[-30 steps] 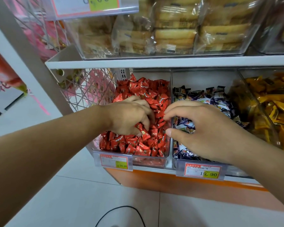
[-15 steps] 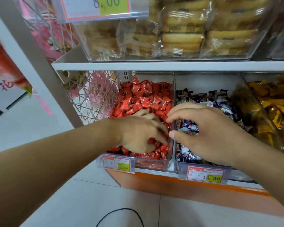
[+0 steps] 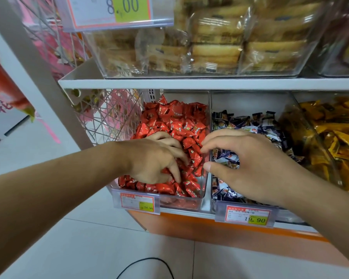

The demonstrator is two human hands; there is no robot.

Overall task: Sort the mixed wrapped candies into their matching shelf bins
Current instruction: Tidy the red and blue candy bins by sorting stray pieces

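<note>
Low on the shelf, three clear bins sat side by side: red bin [image 3: 205,137] at 9 o'clock, dark bin [image 3: 286,109] centre, yellow bin [image 3: 306,141] at 3 o'clock. Left hand [image 3: 153,160] lay on the red candies [image 3: 179,121], fingers spread and dug loosely into the pile toward 3 o'clock; no single candy plainly pinched, so grasp could not be told for sure, looked released. Right hand [image 3: 250,164] hovered over the dark candies [image 3: 250,121], fingers curled in a claw toward 9 o'clock, thumb tip just over the divider wall between the two bins; nothing seen between thumb and fingers, looked empty.

Key relation: fingertips of both hands nearly met over the divider, at the red bin's 3 o'clock edge. Any stray candy there was nearer the right thumb; judged the right hand was set to pick from that edge, or take a hand-off. No obvious misfit wrapper was visible; hands covered that spot. Candies lay jumbled, no common long axis.

Around: price tags [image 3: 248,215] clipped on the bin fronts at 6 o'clock, biscuit packs [image 3: 215,45] on the shelf above at 12, wire basket [image 3: 109,115] at 9, a black cable [image 3: 147,264] on the floor. In the way: the divider wall and the upper shelf lip [image 3: 189,84].
</note>
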